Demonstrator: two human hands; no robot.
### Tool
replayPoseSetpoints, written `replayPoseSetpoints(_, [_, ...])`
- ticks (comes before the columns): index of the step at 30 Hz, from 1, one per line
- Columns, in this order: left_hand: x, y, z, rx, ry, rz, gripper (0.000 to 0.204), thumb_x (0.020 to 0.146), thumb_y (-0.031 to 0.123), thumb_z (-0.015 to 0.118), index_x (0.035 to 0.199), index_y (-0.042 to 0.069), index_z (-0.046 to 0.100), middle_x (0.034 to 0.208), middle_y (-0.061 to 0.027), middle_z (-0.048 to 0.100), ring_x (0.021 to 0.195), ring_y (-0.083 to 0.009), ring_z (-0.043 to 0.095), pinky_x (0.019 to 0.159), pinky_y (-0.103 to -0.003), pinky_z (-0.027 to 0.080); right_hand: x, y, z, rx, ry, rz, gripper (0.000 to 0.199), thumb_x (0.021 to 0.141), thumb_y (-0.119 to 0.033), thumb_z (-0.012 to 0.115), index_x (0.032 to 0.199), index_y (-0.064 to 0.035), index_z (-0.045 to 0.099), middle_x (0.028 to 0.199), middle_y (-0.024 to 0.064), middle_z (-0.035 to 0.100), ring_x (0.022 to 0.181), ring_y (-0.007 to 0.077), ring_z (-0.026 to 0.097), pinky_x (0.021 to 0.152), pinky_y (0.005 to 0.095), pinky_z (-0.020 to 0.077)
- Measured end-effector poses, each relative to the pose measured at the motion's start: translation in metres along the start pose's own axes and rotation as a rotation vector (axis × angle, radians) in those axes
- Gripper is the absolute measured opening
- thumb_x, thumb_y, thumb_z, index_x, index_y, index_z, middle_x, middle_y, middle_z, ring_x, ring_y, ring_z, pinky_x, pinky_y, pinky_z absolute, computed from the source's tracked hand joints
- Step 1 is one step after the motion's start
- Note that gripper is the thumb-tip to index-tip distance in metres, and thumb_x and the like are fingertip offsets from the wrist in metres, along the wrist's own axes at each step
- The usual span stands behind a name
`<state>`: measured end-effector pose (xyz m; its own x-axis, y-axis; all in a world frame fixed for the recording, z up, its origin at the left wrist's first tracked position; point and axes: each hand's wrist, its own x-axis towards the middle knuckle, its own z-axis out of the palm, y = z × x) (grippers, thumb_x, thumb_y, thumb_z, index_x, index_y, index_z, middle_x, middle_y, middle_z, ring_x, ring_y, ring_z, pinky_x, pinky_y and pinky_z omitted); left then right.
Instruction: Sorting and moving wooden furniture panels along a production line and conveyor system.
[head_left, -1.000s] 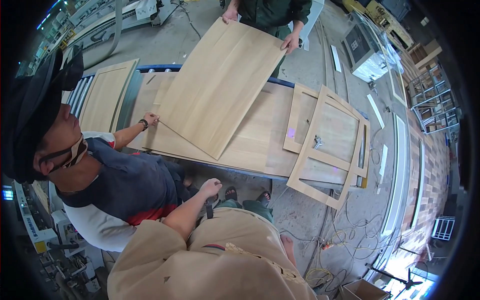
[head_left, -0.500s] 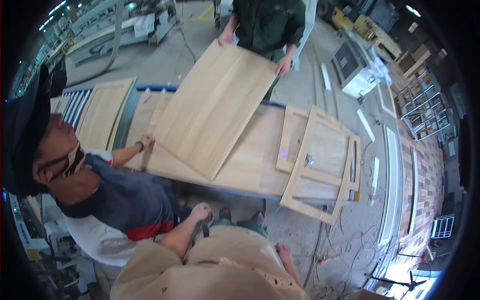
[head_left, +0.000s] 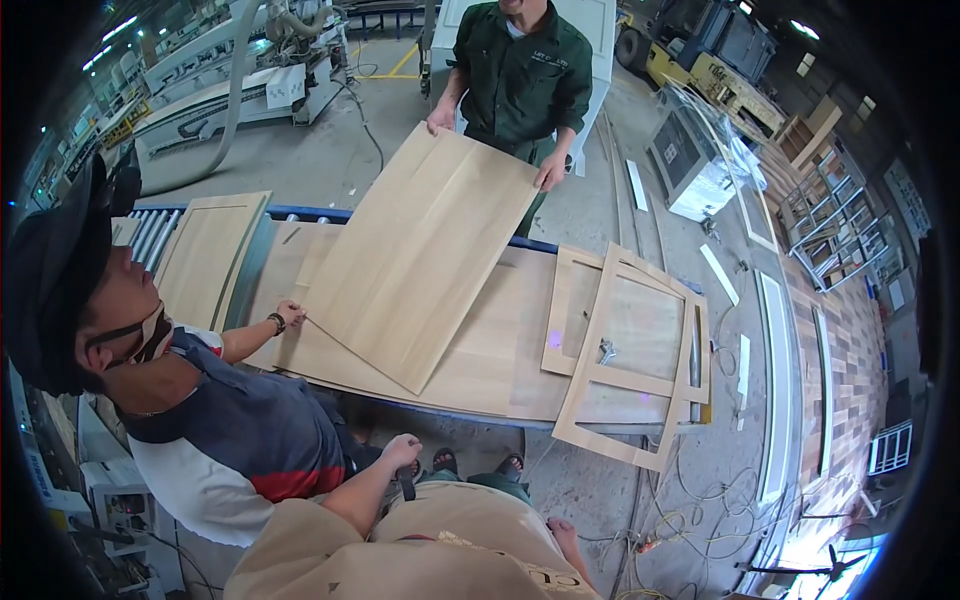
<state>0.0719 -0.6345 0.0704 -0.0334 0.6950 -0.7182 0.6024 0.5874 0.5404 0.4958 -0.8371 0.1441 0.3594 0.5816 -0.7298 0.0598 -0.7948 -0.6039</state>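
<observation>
In a wood shop with machines behind, a long roller table point(head_left: 262, 262) carries flat boards and an open frame point(head_left: 630, 372) at its right. Two co-workers tilt a panel point(head_left: 420, 255) above it, one hand point(head_left: 290, 313) at the near-left corner and another point(head_left: 548, 175) at the far edge. The wearer stands back on the near side, left hand point(head_left: 404, 453) with fingers curled tight round a dark handle point(head_left: 408, 486) at the waist, while the right hand point(head_left: 562, 533) hangs low, its fingers impossible to tell. The step looks like waiting out the lift, and joining in would call for freeing that left hand first.
</observation>
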Motion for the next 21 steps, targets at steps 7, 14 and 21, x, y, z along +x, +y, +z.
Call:
replayPoseSetpoints(7, [0.004,-0.005,0.007,0.0,0.005,0.076,0.029,0.093,0.025,0.065,0.114,0.006,0.069,0.086,-0.0126,0.072,0.065,-0.0211,0.071,0.06,-0.036,0.058,0.003,-0.004,0.004,-0.041,-0.009,0.03,0.026,0.097,-0.023,0.061,0.107,-0.0014,0.07,0.094,0.0079,0.07,0.078,0.0195,0.068,0.066,0.0341,0.0564])
replayPoseSetpoints(14, [0.002,-0.01,0.01,0.02,-0.004,0.007,0.033,0.089,0.03,0.07,0.111,0.006,0.072,0.107,-0.0154,0.073,0.101,-0.0293,0.07,0.09,-0.039,0.054,0.001,0.0,0.003,-0.068,-0.009,0.028,0.025,0.099,-0.025,0.061,0.108,-0.0032,0.071,0.096,0.0079,0.071,0.079,0.0189,0.068,0.069,0.0342,0.0561])
replayPoseSetpoints(21, [-0.004,-0.001,0.008,-0.01,-0.028,-0.032,0.034,0.089,0.03,0.069,0.113,0.006,0.071,0.107,-0.0156,0.073,0.1,-0.0292,0.07,0.09,-0.039,0.054,-0.002,-0.005,0.006,-0.131,-0.006,-0.023,0.027,0.099,-0.028,0.06,0.105,-0.0041,0.072,0.093,0.0061,0.071,0.078,0.0173,0.067,0.069,0.0332,0.0551])
